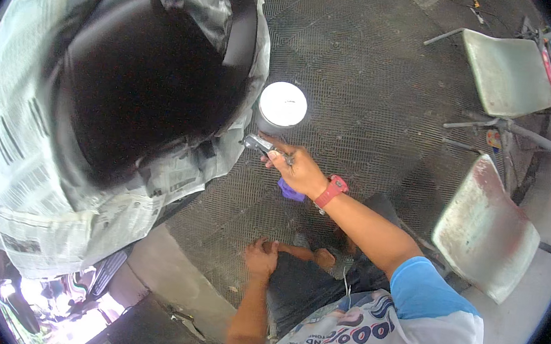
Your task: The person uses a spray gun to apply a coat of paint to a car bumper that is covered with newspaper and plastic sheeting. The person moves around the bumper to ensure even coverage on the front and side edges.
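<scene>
My right hand, with a red watch on its wrist, is closed round the handle of a spray gun. The gun's silver front end points left. A round white-lidded cup appears just beyond the gun and looks joined to it; the joint is partly hidden by my fingers. Close to the gun's tip stands a large smooth dark panel, its edges covered with newspaper. My left hand rests at my knee, fingers loosely apart, nothing seen in it.
A purple cloth lies under my right wrist. Two worn pale chair seats with metal legs are at the right. The floor is a dark ribbed mat. Shiny bodywork shows at the lower left.
</scene>
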